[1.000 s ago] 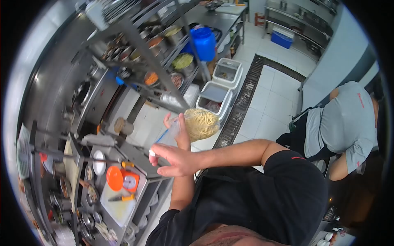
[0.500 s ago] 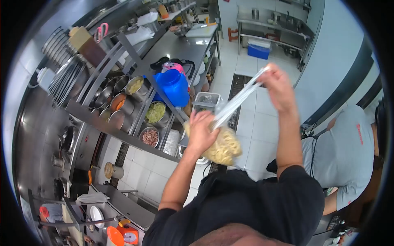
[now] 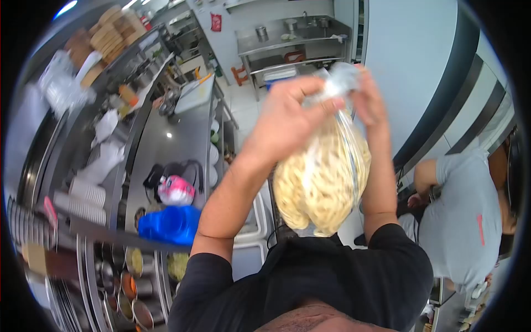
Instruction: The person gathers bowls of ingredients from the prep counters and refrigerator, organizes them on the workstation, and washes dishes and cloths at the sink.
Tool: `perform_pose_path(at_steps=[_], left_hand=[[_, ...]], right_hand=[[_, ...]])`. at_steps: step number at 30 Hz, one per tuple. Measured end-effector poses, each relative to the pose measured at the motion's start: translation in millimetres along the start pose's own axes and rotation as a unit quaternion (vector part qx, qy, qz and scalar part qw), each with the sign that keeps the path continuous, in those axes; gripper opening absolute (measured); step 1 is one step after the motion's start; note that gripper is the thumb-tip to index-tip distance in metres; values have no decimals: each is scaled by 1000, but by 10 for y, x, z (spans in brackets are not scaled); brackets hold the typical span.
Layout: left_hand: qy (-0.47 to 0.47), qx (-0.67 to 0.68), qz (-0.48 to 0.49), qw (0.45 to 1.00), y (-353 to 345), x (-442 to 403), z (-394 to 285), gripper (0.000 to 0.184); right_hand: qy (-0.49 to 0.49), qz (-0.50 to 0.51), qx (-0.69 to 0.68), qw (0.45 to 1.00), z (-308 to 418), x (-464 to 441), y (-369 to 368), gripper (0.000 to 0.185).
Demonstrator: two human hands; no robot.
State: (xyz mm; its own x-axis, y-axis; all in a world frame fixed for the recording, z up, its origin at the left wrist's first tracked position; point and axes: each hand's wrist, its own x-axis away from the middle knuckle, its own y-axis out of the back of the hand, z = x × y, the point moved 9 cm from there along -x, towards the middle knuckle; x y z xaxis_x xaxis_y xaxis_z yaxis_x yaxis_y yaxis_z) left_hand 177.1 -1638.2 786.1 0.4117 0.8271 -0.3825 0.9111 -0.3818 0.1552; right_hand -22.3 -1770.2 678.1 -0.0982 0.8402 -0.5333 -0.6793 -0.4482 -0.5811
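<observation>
A clear plastic bag of pale yellow pasta (image 3: pixel 321 171) hangs full and rounded in front of my chest. My left hand (image 3: pixel 287 116) is closed on the gathered neck of the bag, with thumb and fingers pinching it from the left. On the other side, my right hand (image 3: pixel 369 99) grips the bag's top, slightly blurred by motion. Bunched whitish plastic (image 3: pixel 342 80) stands up between the two hands. The fingers of my right hand are partly hidden behind the bag's neck.
A steel counter (image 3: pixel 149 138) on the left bears a blue plastic jug (image 3: pixel 168 224) and a pink-and-white bundle (image 3: pixel 176 190). Below are metal pots of ingredients. A co-worker in a grey shirt (image 3: pixel 462 221) stands close on the right. A sink table (image 3: pixel 293 44) stands at the back.
The bag has risen closer to the camera and hangs upright. My hands, earlier far apart with the plastic stretched between them, are now together at its neck. The view has turned.
</observation>
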Motion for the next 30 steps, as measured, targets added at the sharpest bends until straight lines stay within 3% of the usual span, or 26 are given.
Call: perform_pose_path(at_steps=[1, 2, 3, 5, 7, 8, 9, 12, 14, 16, 19, 22, 26, 30], left_hand=[[-3, 43, -7, 999, 78, -363, 99, 18], [3, 65, -9, 998, 158, -712, 278, 18], [3, 86, -11, 996, 248, -1108, 481, 17], [12, 118, -39, 992, 439, -1777, 848, 17], [25, 173, -76, 982, 631, -2310, 1213, 16], [-4, 206, -125, 971, 899, -2764, 1536, 15], [-27, 156, -161, 974, 1032, -2924, 1623, 15], [-34, 132, -203, 970, 1431, -3451, 2183, 14], [-36, 118, -226, 966, 1726, -3742, 2548, 12], [-35, 50, -240, 969, 2022, -4001, 2882, 11], [-31, 3, -225, 974, 2417, -4419, 3402, 10], [13, 92, -196, 976, 2572, -4714, 3745, 8], [31, 108, -133, 985, 2666, -5299, 4219, 9], [-56, 41, -94, 993, 2739, -6293, 4761, 10]], right_hand=[[-28, -26, -45, 998, -400, -167, 50, 21], [-186, -59, -119, 974, -783, -217, -231, 21], [-212, -36, -177, 961, -1080, -383, -264, 21], [-218, 62, -342, 912, -1581, -699, -324, 22], [-215, 173, -508, 816, -1897, -1021, -243, 22], [-211, 176, -526, 805, -2045, -1215, -120, 22], [-205, 173, -534, 802, -2159, -1305, -37, 22], [-184, 46, -357, 915, -2281, -1725, 402, 17], [-195, -21, -217, 956, -2162, -2071, 757, 15], [-209, -72, -10, 975, -2001, -2547, 1157, 15], [-189, -7, 215, 958, -1960, -3403, 1667, 11], [-208, -16, 57, 976, -2296, -4320, 2094, 8], [-214, -27, 49, 975, -2627, -5104, 2412, 7], [-191, -48, 60, 979, -2676, -5704, 3139, 8]])
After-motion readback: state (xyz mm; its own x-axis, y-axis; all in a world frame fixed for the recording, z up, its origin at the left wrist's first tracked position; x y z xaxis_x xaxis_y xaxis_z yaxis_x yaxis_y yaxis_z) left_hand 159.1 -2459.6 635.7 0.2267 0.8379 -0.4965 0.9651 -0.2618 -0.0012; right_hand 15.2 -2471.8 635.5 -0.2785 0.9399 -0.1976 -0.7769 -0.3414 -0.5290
